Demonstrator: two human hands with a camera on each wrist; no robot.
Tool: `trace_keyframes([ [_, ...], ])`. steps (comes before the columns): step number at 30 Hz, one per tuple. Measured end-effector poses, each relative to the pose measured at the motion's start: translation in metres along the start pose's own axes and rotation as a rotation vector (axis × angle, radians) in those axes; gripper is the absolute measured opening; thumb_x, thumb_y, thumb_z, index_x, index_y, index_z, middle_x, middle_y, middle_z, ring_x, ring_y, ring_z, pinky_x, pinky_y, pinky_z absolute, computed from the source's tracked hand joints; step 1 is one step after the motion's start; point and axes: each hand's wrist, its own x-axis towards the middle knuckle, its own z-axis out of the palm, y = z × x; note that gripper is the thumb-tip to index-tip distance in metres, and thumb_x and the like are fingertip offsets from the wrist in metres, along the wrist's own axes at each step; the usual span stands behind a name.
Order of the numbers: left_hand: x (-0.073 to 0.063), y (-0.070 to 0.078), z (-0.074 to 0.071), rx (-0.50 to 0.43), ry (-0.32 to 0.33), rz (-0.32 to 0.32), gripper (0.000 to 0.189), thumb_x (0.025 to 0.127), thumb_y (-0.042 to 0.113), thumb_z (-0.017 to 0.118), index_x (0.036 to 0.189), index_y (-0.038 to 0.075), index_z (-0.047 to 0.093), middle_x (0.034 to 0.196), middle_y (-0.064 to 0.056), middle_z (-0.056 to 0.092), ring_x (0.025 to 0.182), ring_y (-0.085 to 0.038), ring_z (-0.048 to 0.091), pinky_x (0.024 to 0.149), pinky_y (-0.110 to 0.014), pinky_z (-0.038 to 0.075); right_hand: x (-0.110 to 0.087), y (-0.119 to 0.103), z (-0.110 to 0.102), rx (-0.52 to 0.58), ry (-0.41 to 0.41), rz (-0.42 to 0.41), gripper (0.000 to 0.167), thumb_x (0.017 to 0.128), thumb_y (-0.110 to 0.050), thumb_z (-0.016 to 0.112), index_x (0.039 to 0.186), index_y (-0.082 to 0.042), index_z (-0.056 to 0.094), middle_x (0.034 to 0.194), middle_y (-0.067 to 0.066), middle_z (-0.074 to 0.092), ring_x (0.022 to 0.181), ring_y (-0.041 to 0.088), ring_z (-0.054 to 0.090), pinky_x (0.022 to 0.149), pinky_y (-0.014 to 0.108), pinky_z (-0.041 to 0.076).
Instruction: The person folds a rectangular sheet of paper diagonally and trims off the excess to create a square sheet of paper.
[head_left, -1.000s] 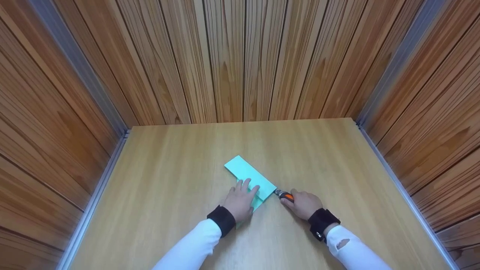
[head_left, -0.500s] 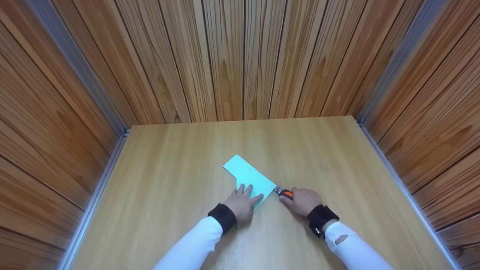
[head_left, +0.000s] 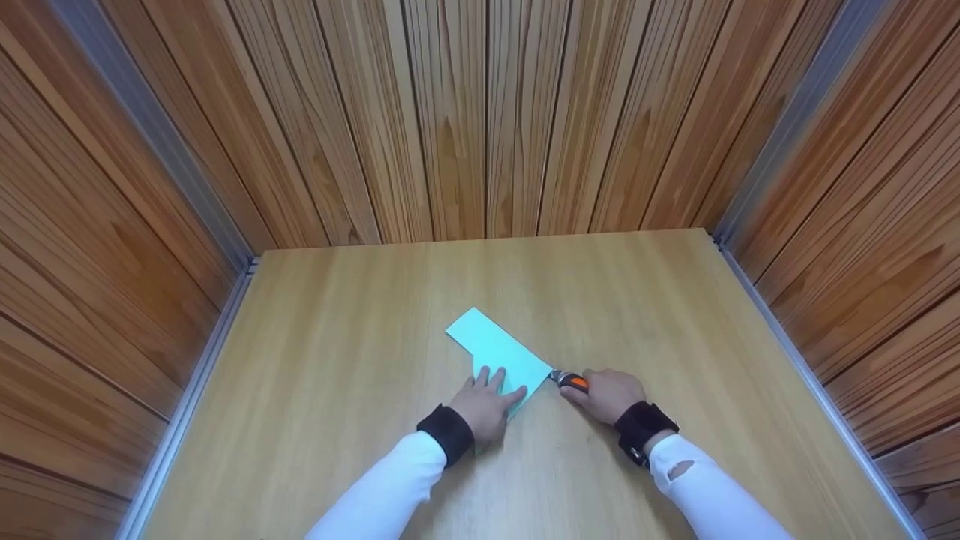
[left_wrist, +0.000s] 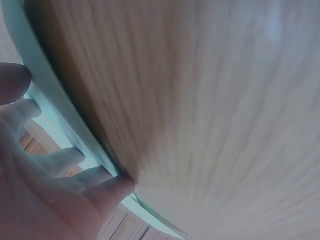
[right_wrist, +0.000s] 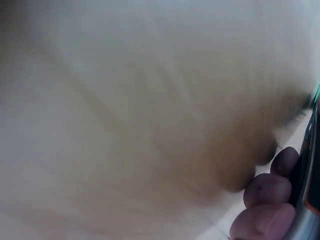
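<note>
On a wood-grained table (head_left: pixel 345 322), the left hand (head_left: pixel 481 409) rests spread-fingered on angular turquoise paper (head_left: pixel 499 343); at its right corner, the right hand (head_left: pixel 613 394) grips a metal-tipped knife (head_left: pixel 569 380).

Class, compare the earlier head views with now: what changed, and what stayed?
The fingers of the left hand have drawn slightly back and rightward on the turquoise paper; the step beside them no longer shows. Nothing was grasped or released: the right hand still grips the orange-marked tool at the paper's right corner.
</note>
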Motion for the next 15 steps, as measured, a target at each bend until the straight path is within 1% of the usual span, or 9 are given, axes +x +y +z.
trace_keyframes([
  [4,0.0,-0.001,-0.001,-0.013,-0.007,-0.001,0.058,0.114,0.023,0.044,0.169,0.038,0.038,0.181,-0.014,0.027,0.168,-0.043,0.02,0.135,-0.057,0.025,0.003,0.003,-0.002,-0.006,-0.008,-0.021,0.05,0.103,-0.056,0.068,0.098,-0.007,0.071,0.073,0.003,0.057,0.067,0.02,0.053,0.063,0.032,0.035],
  [7,0.0,-0.001,-0.001,0.013,0.002,0.003,0.057,0.114,0.023,0.045,0.169,0.038,0.04,0.18,-0.014,0.029,0.167,-0.043,0.023,0.134,-0.057,0.027,0.005,0.009,-0.002,-0.017,0.002,-0.038,0.047,0.102,-0.056,0.07,0.094,-0.009,0.07,0.071,0.001,0.053,0.065,0.019,0.05,0.062,0.032,0.032],
  [11,0.002,-0.001,-0.001,0.067,0.017,0.016,0.058,0.112,0.022,0.048,0.167,0.037,0.044,0.178,-0.015,0.033,0.165,-0.044,0.028,0.133,-0.056,0.031,0.006,0.015,-0.002,-0.035,0.028,-0.079,0.047,0.101,-0.055,0.07,0.083,-0.013,0.062,0.067,-0.002,0.049,0.06,0.017,0.046,0.057,0.031,0.029],
  [13,0.002,-0.003,-0.001,0.066,0.017,0.024,0.059,0.11,0.02,0.049,0.167,0.036,0.044,0.178,-0.015,0.033,0.165,-0.045,0.029,0.133,-0.056,0.032,0.007,0.018,-0.001,-0.036,0.03,-0.093,0.047,0.101,-0.055,0.07,0.082,-0.014,0.061,0.066,-0.003,0.048,0.059,0.016,0.046,0.057,0.03,0.029],
  [15,0.001,-0.006,-0.001,0.045,0.014,0.035,0.058,0.111,0.021,0.049,0.167,0.036,0.045,0.178,-0.014,0.032,0.166,-0.044,0.027,0.133,-0.056,0.03,0.006,0.019,0.0,-0.026,0.018,-0.101,0.046,0.101,-0.055,0.07,0.083,-0.015,0.061,0.067,-0.004,0.048,0.06,0.015,0.045,0.059,0.029,0.029],
])
